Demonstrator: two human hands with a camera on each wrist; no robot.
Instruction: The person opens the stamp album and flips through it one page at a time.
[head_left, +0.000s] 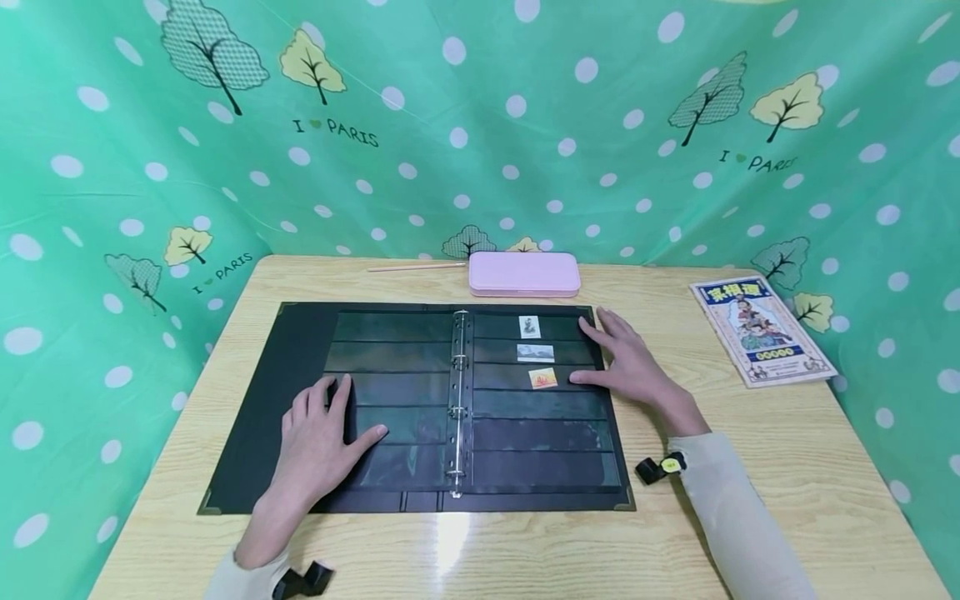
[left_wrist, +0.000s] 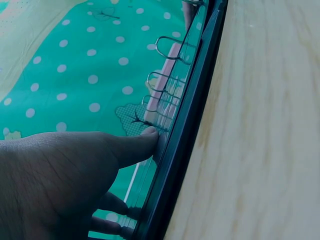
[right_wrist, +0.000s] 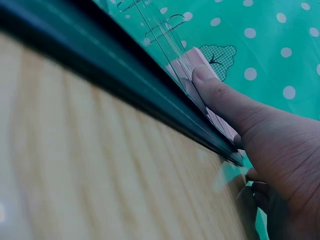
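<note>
A black ring-bound stamp album (head_left: 255,400) lies spread out on the table, its dark pages divided into clear pocket strips. Three small stamps sit in the upper strips of the right page: a pale portrait stamp (head_left: 529,327), a grey landscape stamp (head_left: 536,353) and an orange stamp (head_left: 543,379). My left hand (head_left: 311,446) rests on the left page with its fingers spread; its thumb touches the page in the left wrist view. At the album's right edge, my right hand (head_left: 630,358) has thumb and forefinger on the page, other fingers by the edge. Neither hand holds a stamp.
Behind the album stand a pink pencil case (head_left: 523,275) and a thin stick-like tool (head_left: 416,267). A colourful booklet (head_left: 763,332) lies at the right back of the wooden table (head_left: 540,554). A green dotted curtain (head_left: 480,125) surrounds the table's back and sides.
</note>
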